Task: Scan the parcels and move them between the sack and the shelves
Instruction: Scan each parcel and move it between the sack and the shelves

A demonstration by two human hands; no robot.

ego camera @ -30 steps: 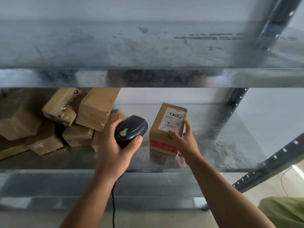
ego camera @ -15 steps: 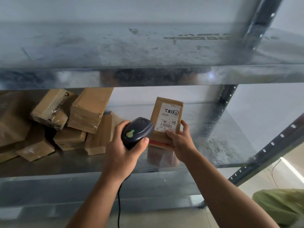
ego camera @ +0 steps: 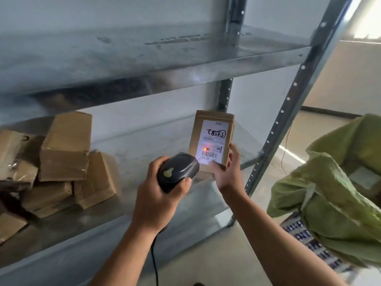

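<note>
WAREHOUSE SHELVING: A person's left hand grips a black handheld scanner, fingers curled over its top and thumb pressed along its near side. It is aimed at a brown cardboard parcel. The right hand holds the parcel upright by its lower right corner, thumb on the front face and fingers wrapped round the right edge. An orange-red spot of light falls on the white label, just above the barcode.

The parcel stands over the right-hand part of the lower shelf, near the front edge. Its bottom edge is hidden behind scanner and hand, so whether it rests on the metal cannot be told. Bare shelf lies open to its left and behind it, as far as a jumbled pile of boxes well apart on the left. The upper shelf runs overhead.

Beyond the front upright post, past the shelf's right end, a green sack sits with its mouth open. The scanner's cable hangs below the left wrist.
</note>
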